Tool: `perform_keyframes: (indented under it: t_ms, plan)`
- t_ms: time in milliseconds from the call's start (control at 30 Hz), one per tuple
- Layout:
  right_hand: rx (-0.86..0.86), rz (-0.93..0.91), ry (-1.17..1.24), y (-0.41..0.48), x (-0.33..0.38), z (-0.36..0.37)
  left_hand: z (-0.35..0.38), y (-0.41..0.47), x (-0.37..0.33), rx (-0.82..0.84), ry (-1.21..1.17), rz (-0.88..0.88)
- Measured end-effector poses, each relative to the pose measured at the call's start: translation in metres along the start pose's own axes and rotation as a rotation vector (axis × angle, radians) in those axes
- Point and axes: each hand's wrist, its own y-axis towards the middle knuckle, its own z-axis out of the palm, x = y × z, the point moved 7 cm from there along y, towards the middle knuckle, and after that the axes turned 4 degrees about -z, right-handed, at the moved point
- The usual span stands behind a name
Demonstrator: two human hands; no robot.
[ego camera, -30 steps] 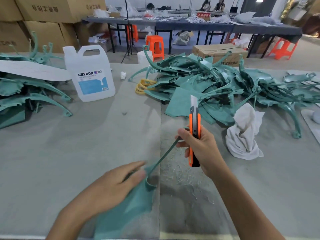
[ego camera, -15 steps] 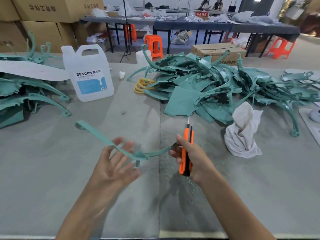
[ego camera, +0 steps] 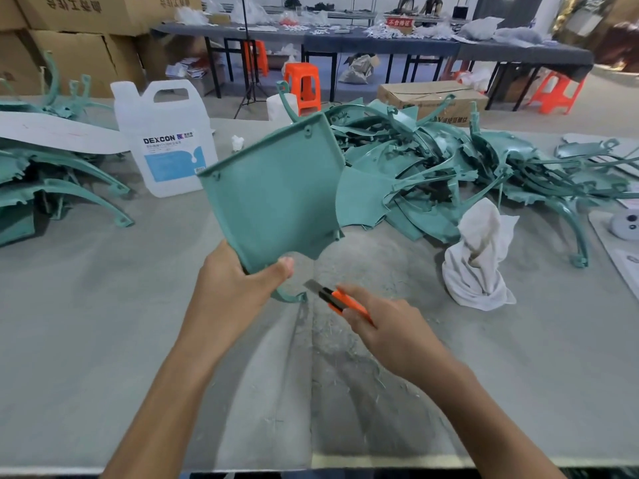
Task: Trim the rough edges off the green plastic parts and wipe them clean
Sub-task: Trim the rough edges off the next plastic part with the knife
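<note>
As far as can be judged from the pale shavings [ego camera: 349, 344] strewn on the bench [ego camera: 103, 323], seems well into the trimming but far from the end. Gripping one green plastic part [ego camera: 273, 195] at its lower corner with the left hand [ego camera: 238, 281], lifted clear of the bench and nearly upright. Clasping an orange knife [ego camera: 340, 300] in the right hand [ego camera: 387, 326], with blade out, aimed at the small curved tab under the left thumb, just beside it. Left to trim, probably: the big tangled pile [ego camera: 449, 167] behind on the right, with many ragged edges. Impossible to say about the other stack [ego camera: 52, 181] at far left, done or not. No wiping yet: white rag [ego camera: 480, 257] lying crumpled beside the pile, touched by neither hand.
</note>
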Motion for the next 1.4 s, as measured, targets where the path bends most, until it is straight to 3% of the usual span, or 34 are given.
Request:
perform_keyframes:
  t_ms: [267, 533, 1033, 1133, 1200, 1300, 1400]
  plan:
    - [-0.010, -0.070, -0.160, 0.005, 0.021, 0.023, 0.014, 0.006, -0.015, 0.044, 0.074, 0.043]
    - [-0.190, -0.058, -0.342, 0.004, 0.023, 0.021, 0.012, 0.005, -0.017, 0.014, 0.110, 0.032]
    - [-0.172, -0.065, -0.283, 0.010, 0.017, 0.016, 0.014, 0.002, -0.019, 0.031, 0.051, 0.009]
    - [-0.188, 0.027, 0.022, 0.012, 0.005, 0.002, 0.007, -0.002, -0.009, 0.015, -0.100, -0.032]
    - [-0.177, 0.070, 0.517, 0.009, 0.009, 0.003, 0.006, -0.005, 0.000, 0.018, -0.233, -0.067]
    - [-0.001, 0.191, 1.129, 0.010, 0.031, 0.019, 0.016, -0.014, 0.007, 0.063, -0.422, -0.094]
    - [0.058, 0.221, 1.181, 0.012, 0.044, 0.027, 0.025, -0.022, 0.013, 0.121, -0.582, -0.115]
